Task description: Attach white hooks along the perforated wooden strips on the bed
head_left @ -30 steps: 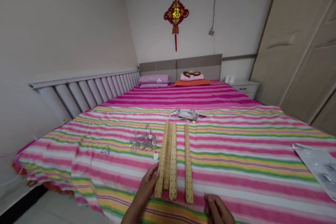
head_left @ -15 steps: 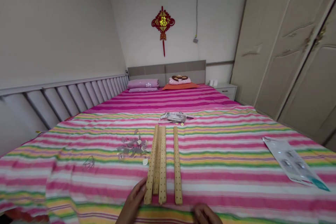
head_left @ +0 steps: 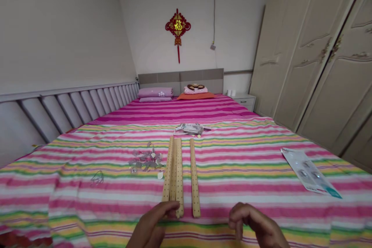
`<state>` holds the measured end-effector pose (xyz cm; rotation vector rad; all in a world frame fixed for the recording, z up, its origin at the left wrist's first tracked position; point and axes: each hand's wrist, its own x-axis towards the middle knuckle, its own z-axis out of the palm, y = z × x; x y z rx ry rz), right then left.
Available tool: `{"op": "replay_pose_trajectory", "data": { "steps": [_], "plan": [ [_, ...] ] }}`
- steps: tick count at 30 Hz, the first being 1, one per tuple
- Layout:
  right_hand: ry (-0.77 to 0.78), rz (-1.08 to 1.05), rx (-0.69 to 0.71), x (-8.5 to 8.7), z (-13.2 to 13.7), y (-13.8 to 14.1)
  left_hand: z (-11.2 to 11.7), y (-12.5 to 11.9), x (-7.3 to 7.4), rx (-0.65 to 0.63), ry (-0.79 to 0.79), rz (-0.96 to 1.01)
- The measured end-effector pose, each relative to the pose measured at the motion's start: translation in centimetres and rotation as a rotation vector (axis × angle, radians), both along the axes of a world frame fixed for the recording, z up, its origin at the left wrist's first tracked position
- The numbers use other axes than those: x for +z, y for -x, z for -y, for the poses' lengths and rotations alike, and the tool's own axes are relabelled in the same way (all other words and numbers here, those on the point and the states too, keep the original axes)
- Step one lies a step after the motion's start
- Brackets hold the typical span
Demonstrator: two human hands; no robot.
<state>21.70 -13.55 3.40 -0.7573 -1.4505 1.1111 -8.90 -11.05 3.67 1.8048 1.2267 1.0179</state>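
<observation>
Several long wooden slats (head_left: 177, 172) with rows of holes lie lengthwise on the striped bedspread (head_left: 247, 170). One slat (head_left: 194, 178) lies a little apart on the right. My left hand (head_left: 151, 226) grips the near end of the grouped slats, fingers curled over them. My right hand (head_left: 255, 226) hovers to the right of the slats with fingers curled loosely downward, nothing visible in it.
Small clear plastic packets of hardware (head_left: 145, 159) lie left of the slats and another packet (head_left: 190, 128) beyond their far end. A printed sheet (head_left: 310, 170) lies at right. Pillows (head_left: 157, 93) sit at the headboard; wardrobe doors (head_left: 325, 58) stand right.
The view shifted right and lifted slightly. My left hand closed over the near ends of the grouped slats. My right hand rose into view with its fingers curled.
</observation>
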Motion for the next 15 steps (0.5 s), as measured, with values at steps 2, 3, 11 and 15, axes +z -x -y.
{"op": "replay_pose_trajectory", "data": {
  "steps": [2, 3, 11, 15],
  "plan": [
    [-0.051, -0.067, 0.000, 1.9, 0.2, 0.3, 0.0, -1.0, 1.4, -0.061, 0.088, 0.111],
    [-0.041, -0.085, -0.023, 2.6, 0.2, 0.6, -0.2, -1.3, 1.9, -0.073, 0.122, 0.175],
    [0.352, -0.232, -0.257, 0.8, -0.9, 2.5, -0.6, -2.8, 0.7, 0.268, 0.388, 0.465],
    [0.591, -0.305, -0.225, -2.1, -1.7, 2.6, -0.8, -3.0, -1.5, 0.360, 0.453, 0.483]
  ]
}}
